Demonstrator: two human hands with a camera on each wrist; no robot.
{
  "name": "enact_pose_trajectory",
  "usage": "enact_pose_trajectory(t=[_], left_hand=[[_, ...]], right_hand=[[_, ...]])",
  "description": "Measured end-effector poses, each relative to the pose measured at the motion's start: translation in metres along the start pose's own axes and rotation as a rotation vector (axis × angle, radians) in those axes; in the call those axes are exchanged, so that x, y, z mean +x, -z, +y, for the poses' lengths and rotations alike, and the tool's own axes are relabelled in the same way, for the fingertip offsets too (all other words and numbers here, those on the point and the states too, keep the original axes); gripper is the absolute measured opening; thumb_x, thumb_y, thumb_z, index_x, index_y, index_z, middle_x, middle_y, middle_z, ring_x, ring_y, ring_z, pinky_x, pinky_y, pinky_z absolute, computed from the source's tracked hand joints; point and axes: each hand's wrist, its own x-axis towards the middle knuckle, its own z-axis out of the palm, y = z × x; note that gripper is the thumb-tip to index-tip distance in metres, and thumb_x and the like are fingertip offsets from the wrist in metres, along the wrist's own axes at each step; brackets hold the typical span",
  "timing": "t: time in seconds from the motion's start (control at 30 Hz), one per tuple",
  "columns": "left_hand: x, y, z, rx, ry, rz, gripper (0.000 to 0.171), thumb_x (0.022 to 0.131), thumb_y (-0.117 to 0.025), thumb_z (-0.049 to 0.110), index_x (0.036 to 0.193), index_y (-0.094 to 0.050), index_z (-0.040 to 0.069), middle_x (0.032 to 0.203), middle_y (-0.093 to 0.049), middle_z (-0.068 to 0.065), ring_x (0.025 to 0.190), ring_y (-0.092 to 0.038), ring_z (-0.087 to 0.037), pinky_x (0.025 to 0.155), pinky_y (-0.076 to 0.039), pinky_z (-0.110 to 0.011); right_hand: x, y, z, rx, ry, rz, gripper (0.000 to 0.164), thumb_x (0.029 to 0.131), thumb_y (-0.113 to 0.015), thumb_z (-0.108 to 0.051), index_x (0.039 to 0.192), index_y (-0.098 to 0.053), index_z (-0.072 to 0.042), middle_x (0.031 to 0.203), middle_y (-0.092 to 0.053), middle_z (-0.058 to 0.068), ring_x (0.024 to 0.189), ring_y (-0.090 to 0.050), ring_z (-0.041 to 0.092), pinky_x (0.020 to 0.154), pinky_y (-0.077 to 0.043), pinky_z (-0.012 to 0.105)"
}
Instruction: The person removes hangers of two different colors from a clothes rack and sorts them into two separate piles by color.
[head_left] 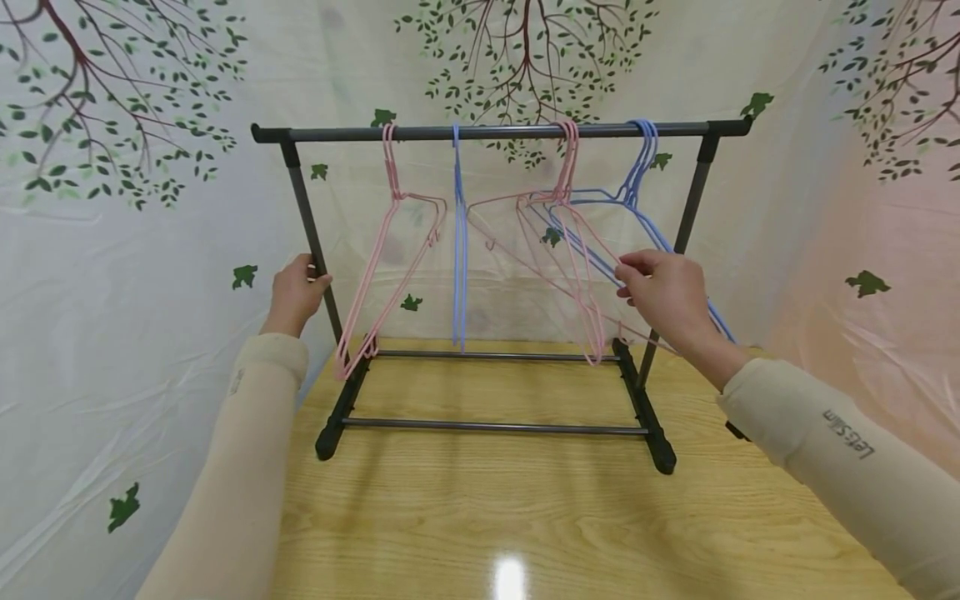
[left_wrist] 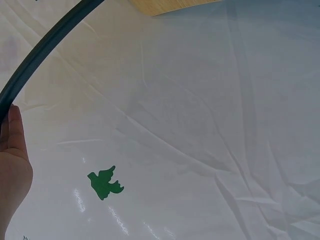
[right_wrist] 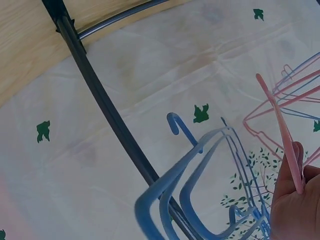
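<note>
- While the left post [head_left: 303, 200] is held at 9 o'clock in the head view between the fingers and thumb of the left hand [head_left: 297, 296], a pink hanger [right_wrist: 283, 122] is pinched by the right hand [head_left: 667, 296] at 3 o'clock, fingers narrow on its shoulder.
- The held hanger is judged to be hooked on the rail [head_left: 510, 132], its neck being met among other pink hangers [head_left: 564, 192] at 1 o'clock.
- Step in hand, as judged: one hanger is handled at the rail while the post is steadied.
- For the next move, a firm pinch is judged to be required, with snagging on the blue hangers [head_left: 632, 188] at 2 o'clock to be avoided.
- By the right wrist view, a bare tip of the held hanger is shown beyond the fingertips; by the head view, that hand's hold is partly masked.
- By the left wrist view, only fingers against the post are shown; no hangers are included.
</note>
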Motion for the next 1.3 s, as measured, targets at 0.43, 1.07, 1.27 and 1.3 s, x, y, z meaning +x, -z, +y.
enact_pose_trajectory(t=[0.43,1.07,1.27,1.3], left_hand=[[0.0,0.0,0.0,-0.008,0.012,-0.016,0.036,0.103,-0.053,0.014,0.131,-0.048,-0.008,0.128,-0.057,-0.031,0.121,-0.051,-0.047,0.1,-0.043,-0.056],[0.0,0.0,0.0,-0.013,0.017,-0.018,0.035,0.103,-0.053,0.013,0.13,-0.049,-0.009,0.128,-0.057,-0.032,0.12,-0.052,-0.047,0.099,-0.044,-0.057],[0.001,-0.001,0.0,-0.014,0.021,-0.017,0.035,0.103,-0.053,0.013,0.13,-0.049,-0.008,0.128,-0.057,-0.031,0.121,-0.052,-0.046,0.099,-0.044,-0.056],[0.001,-0.001,0.0,-0.014,0.019,-0.015,0.035,0.102,-0.054,0.013,0.13,-0.049,-0.008,0.127,-0.057,-0.031,0.121,-0.052,-0.046,0.099,-0.044,-0.056]], right_hand=[[-0.002,0.002,-0.005,0.068,-0.028,0.004,0.028,0.102,-0.059,-0.022,0.119,-0.069,-0.002,0.105,-0.071,0.019,0.077,-0.069,0.012,0.065,-0.054,0.014],[-0.002,0.008,-0.015,0.095,-0.009,0.016,0.027,0.101,-0.06,-0.022,0.114,-0.071,-0.001,0.1,-0.072,0.017,0.074,-0.07,0.012,0.067,-0.058,0.023],[-0.002,0.012,-0.016,0.116,-0.033,0.023,0.027,0.101,-0.061,-0.021,0.115,-0.071,0.0,0.102,-0.072,0.018,0.076,-0.072,0.015,0.068,-0.058,0.023],[-0.003,0.013,-0.016,0.124,-0.038,0.022,0.027,0.1,-0.061,-0.021,0.115,-0.071,0.0,0.102,-0.072,0.018,0.075,-0.071,0.014,0.068,-0.058,0.023]])
